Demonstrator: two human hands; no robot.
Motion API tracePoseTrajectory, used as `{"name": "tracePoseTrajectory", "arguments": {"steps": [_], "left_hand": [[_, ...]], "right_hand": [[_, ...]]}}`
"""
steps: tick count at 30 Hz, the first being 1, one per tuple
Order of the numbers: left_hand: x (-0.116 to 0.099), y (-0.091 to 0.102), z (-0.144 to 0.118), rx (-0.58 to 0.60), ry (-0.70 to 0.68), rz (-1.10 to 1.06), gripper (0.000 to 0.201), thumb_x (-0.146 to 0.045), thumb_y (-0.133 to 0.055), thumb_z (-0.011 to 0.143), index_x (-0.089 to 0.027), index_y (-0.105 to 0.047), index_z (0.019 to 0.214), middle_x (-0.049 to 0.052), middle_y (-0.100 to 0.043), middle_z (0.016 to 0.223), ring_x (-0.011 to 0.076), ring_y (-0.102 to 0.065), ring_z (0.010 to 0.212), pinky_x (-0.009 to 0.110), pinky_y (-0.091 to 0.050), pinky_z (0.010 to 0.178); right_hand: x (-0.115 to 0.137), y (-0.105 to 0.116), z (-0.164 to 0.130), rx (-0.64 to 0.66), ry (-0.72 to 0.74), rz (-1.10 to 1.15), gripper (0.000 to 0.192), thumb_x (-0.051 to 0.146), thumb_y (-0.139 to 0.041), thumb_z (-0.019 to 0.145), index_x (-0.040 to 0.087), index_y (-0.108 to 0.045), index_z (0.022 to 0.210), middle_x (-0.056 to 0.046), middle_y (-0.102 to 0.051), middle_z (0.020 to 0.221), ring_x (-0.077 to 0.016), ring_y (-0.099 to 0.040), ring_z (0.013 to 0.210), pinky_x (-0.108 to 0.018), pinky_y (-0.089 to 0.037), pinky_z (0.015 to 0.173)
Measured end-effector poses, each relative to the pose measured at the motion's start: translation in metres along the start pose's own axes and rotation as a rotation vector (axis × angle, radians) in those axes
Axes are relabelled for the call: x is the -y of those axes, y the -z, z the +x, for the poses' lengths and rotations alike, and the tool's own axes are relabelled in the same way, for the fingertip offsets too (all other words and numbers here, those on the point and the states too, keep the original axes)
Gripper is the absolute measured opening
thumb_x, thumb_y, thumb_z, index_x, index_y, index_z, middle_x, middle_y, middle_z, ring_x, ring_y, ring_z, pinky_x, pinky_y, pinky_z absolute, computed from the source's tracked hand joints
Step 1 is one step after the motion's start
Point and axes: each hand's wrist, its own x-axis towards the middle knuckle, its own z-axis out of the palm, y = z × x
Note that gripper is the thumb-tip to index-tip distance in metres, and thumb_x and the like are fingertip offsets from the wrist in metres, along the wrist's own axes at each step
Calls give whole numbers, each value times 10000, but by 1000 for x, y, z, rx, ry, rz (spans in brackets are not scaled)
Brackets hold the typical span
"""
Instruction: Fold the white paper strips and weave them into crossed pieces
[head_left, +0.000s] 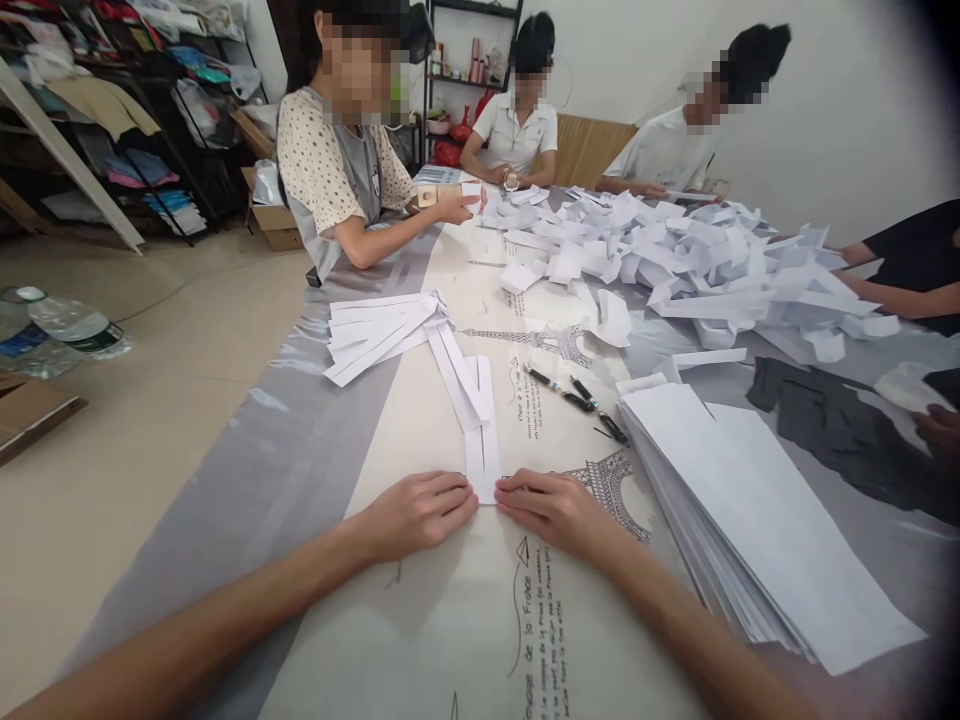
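A folded white paper strip (483, 462) lies lengthwise in front of me, with a dark slit along its middle. My left hand (421, 508) grips its near left edge, thumb and fingers pressed together. On the opposite edge my right hand (553, 508) pinches the same strip near its lower corner. Another folded strip (456, 380) overlaps its far end at a slant. Beyond that, a fanned pile of folded strips (379, 330) rests toward the left of the table.
A thick stack of white paper sheets (757, 510) lies right of my hands. Black pens (574, 395) lie nearby. A large heap of crumpled paper (720, 265) covers the far right. Several people sit around the table (375, 620). Water bottles (71, 325) are on the floor at left.
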Motion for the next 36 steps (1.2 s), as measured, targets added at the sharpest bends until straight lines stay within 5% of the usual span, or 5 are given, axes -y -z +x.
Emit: {"name": "tracePoseTrajectory", "arguments": {"steps": [8,12,17,24,36], "left_hand": [[17,-11,0,-14,348,-454,112,-292,-653,996,-219,-735,977,33,-758,892,266,-630,1250,481,-453,1125],[19,-14,-4,9,434,-531,168,-302,-609,1025,-223,-742,961,27,-766,949,236,-665,1228,477,-413,1165],[17,-18,-6,-74,523,-366,167,-282,-588,1027,-214,-733,1075,77,-745,1090,266,-614,1267,473,-485,1087],[18,-20,-6,72,638,-223,542,-410,-562,1035,-179,-435,1508,147,-535,1522,289,-467,1445,545,-352,1206],[18,-11,-3,42,673,-321,567,-408,-590,1011,-202,-426,1512,156,-542,1510,310,-491,1418,551,-385,1182]], "right_hand": [[-13,5,46,102,-197,123,372,314,-597,1018,196,-664,672,8,-611,677,-113,-574,557,-246,-482,557],[-24,-10,59,-73,-312,-67,120,289,-676,946,176,-680,984,-112,-674,1047,-268,-651,988,-426,-549,864],[-27,-26,49,-144,-281,-192,453,332,-633,980,166,-560,1394,-162,-600,1420,-350,-485,1373,-556,-426,1115],[-30,-27,48,-111,-279,-158,449,335,-591,1008,169,-579,1426,-129,-599,1475,-342,-489,1420,-577,-389,1162],[-25,-25,52,-86,-308,-137,434,319,-572,1009,186,-584,1422,-114,-589,1489,-338,-485,1429,-585,-360,1172]]}}
